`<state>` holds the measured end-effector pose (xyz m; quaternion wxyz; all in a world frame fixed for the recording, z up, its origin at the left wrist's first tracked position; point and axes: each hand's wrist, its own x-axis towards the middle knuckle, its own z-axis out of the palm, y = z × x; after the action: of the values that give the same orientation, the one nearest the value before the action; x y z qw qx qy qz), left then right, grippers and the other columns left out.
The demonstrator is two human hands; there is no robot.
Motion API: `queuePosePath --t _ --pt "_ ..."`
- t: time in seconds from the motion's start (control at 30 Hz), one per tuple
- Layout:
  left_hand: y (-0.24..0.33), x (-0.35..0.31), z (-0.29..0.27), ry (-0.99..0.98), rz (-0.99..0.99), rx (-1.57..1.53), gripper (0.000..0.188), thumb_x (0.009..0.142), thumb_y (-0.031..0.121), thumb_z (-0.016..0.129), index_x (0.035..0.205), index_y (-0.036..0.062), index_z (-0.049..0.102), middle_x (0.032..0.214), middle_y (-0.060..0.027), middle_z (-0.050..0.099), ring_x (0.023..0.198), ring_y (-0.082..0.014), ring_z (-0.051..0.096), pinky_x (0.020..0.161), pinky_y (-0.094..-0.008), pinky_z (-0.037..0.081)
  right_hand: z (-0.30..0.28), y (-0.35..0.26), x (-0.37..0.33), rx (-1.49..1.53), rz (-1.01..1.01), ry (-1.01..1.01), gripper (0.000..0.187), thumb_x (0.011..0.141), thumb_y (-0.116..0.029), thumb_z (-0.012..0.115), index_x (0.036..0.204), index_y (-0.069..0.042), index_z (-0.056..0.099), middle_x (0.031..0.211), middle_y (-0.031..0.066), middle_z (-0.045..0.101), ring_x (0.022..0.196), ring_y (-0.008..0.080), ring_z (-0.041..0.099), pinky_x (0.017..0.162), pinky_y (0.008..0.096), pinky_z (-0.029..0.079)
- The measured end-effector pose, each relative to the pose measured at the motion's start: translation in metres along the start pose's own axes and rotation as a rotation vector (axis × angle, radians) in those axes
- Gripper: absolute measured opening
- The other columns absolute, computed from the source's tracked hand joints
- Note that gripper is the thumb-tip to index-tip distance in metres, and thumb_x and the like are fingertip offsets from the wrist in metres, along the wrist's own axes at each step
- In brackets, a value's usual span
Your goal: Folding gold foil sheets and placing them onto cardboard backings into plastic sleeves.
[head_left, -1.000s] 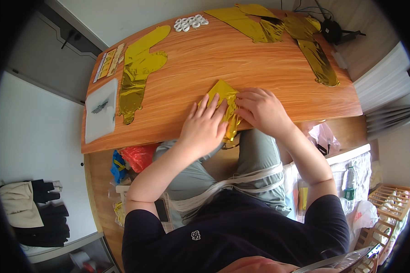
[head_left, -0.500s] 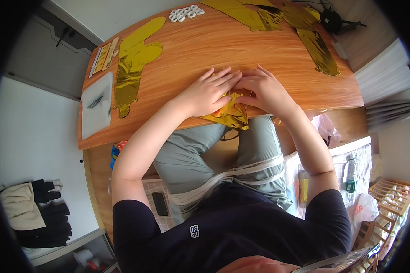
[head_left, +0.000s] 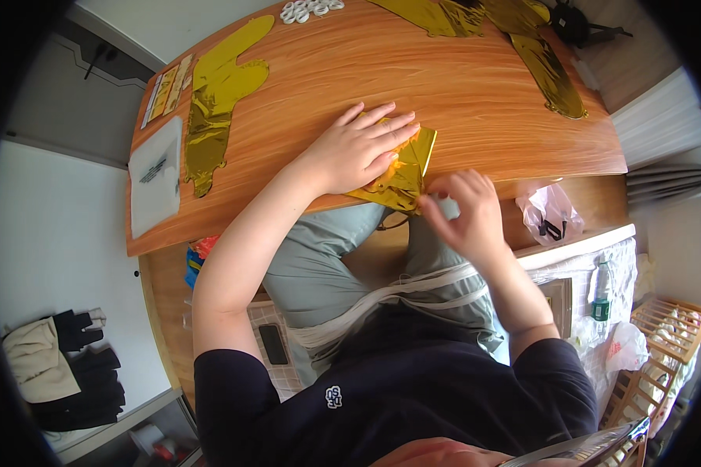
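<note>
A gold foil balloon [head_left: 420, 148], folded into a flat packet, lies at the table's front edge, its near corner reaching over the edge. My left hand [head_left: 366, 148] presses flat on it from the left, fingers spread, hiding much of its surface. An orange patch shows beside the thumb. At the balloon's near right corner is my right hand [head_left: 469, 210], slightly blurred. Its thumb and forefinger curve together and appear to pinch that corner.
More gold foil balloons lie at the table's left [head_left: 226, 86] and far right [head_left: 541, 66]. White rings [head_left: 311, 9] sit at the back. A translucent plastic pouch [head_left: 156, 175] rests on the left. Beyond the right edge are a pink bag [head_left: 549, 212] and a bottle [head_left: 600, 292].
My right hand has moved from beside my left fingers down and right to the balloon's near corner, uncovering its right side. My left hand stays flat on the balloon. The view has shifted slightly.
</note>
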<state>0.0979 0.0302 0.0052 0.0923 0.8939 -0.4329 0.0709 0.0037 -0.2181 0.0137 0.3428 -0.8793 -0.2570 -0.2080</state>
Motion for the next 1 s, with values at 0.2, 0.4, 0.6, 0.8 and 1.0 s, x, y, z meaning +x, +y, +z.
queuePosePath --t 0.2,0.4,0.6,0.8,1.0 --pt "0.001 0.001 -0.001 -0.029 -0.006 -0.040 0.058 0.107 0.028 0.052 0.164 0.0228 0.040 0.169 -0.0010 0.040 0.157 -0.0294 0.032 0.128 -0.0553 0.022 0.011 -0.013 -0.014 -0.022 0.124 0.029 0.020 0.079 -0.013 0.080 0.073 -0.008 0.062 0.066 0.0045 0.061 0.064 0.0260 0.060 0.064 0.0383 0.047" --pt "0.001 0.002 -0.001 -0.008 0.004 -0.033 0.056 0.107 0.027 0.051 0.162 0.0223 0.042 0.167 -0.0017 0.042 0.156 -0.0304 0.034 0.128 -0.0558 0.023 0.026 -0.017 -0.019 -0.066 0.096 0.176 0.023 0.077 -0.007 0.076 0.064 -0.009 0.057 0.055 0.0038 0.054 0.052 0.0258 0.057 0.054 0.0382 0.046" --pt "0.001 0.003 0.000 0.008 0.017 -0.029 0.056 0.108 0.028 0.051 0.162 0.0221 0.041 0.167 -0.0020 0.042 0.155 -0.0305 0.035 0.128 -0.0555 0.023 0.026 0.000 -0.037 -0.122 -0.033 0.165 0.027 0.076 -0.009 0.077 0.065 -0.013 0.053 0.060 0.0014 0.056 0.055 0.0218 0.057 0.052 0.0367 0.045" --pt "0.001 0.000 0.001 0.008 0.008 -0.036 0.056 0.108 0.028 0.052 0.162 0.0230 0.041 0.167 -0.0014 0.042 0.155 -0.0300 0.035 0.128 -0.0549 0.023 0.010 0.014 -0.039 -0.221 -0.201 0.187 0.042 0.072 -0.004 0.080 0.112 -0.012 0.071 0.098 0.0032 0.071 0.086 0.0261 0.066 0.079 0.0404 0.052" --pt "0.001 0.001 0.001 0.005 0.002 -0.025 0.057 0.108 0.027 0.052 0.163 0.0234 0.041 0.167 -0.0011 0.042 0.156 -0.0291 0.034 0.128 -0.0550 0.023 0.011 0.027 -0.010 -0.229 -0.342 -0.035 0.052 0.075 -0.009 0.079 0.126 -0.014 0.073 0.128 0.0038 0.072 0.122 0.0251 0.065 0.102 0.0426 0.052"
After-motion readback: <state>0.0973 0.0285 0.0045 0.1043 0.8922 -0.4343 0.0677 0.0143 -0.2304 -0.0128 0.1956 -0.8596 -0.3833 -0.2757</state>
